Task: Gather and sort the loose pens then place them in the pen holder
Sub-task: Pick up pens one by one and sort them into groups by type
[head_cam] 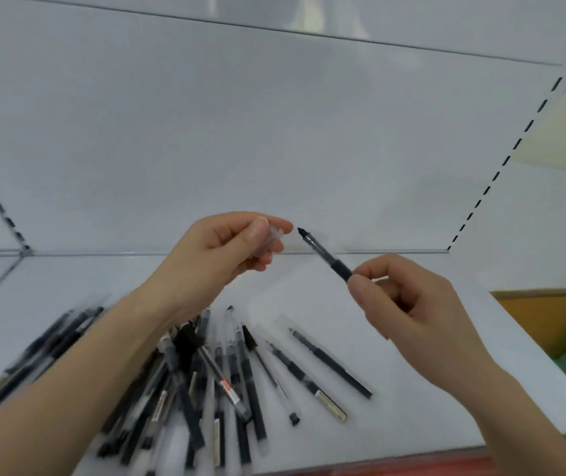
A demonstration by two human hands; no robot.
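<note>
Up over the white shelf (309, 297), both hands are raised and working close together. The left hand (226, 249) has its grip closed on a clear cap (273, 235), pinched between thumb and fingertips. The right hand (412, 310) has its grip pinched on the near end of a black pen (326, 255), thumb and forefinger on the barrel. That pen slants up and to the left, its bare dark tip aimed at the cap, with a small gap between the two and no contact. Down on the shelf, under the left forearm, a big pile of pens (199, 372) lies crisscrossed, mostly dark barrels with some clear ones. One of them carries a red label (224, 386). Just right of the pile, three single pens (331, 364) lie apart from each other, roughly parallel, slanting from far left to near right. Over on the left, another bunch of dark pens (44, 348) sits near the shelf's near edge, too blurred to count. Behind it all stands the pale back panel (274, 132), with a slotted upright (515, 146) running up its right side.
</note>
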